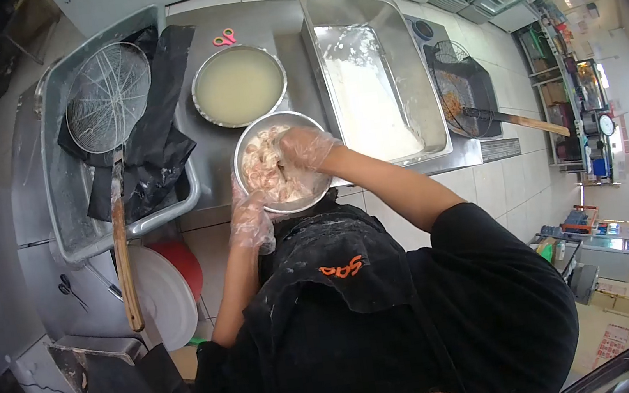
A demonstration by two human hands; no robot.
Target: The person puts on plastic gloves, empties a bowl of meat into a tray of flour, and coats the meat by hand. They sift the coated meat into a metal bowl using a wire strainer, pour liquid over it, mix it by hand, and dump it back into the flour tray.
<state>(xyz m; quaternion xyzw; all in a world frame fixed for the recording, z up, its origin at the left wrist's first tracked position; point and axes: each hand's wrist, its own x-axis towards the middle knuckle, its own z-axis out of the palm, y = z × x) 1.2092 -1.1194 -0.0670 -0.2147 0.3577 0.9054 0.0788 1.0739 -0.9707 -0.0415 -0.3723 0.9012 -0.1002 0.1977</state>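
Observation:
A round metal bowl holds pale pink, flour-dusted pieces that look like raw meat. It sits at the near edge of the steel table, close to my apron. My left hand, in a clear plastic glove, grips the bowl's near left rim. Inside the bowl, my gloved right hand has its fingers curled down into the meat pieces; the fingertips are hidden. Just behind stands a second metal bowl of cloudy yellowish liquid. To the right is a deep steel pan with white flour across its bottom.
On the left, a grey plastic tub holds black plastic sheeting and a wire skimmer with a long wooden handle. Pink scissors lie behind the liquid. A dark tray with crumbs and a wooden-handled basket strainer is far right.

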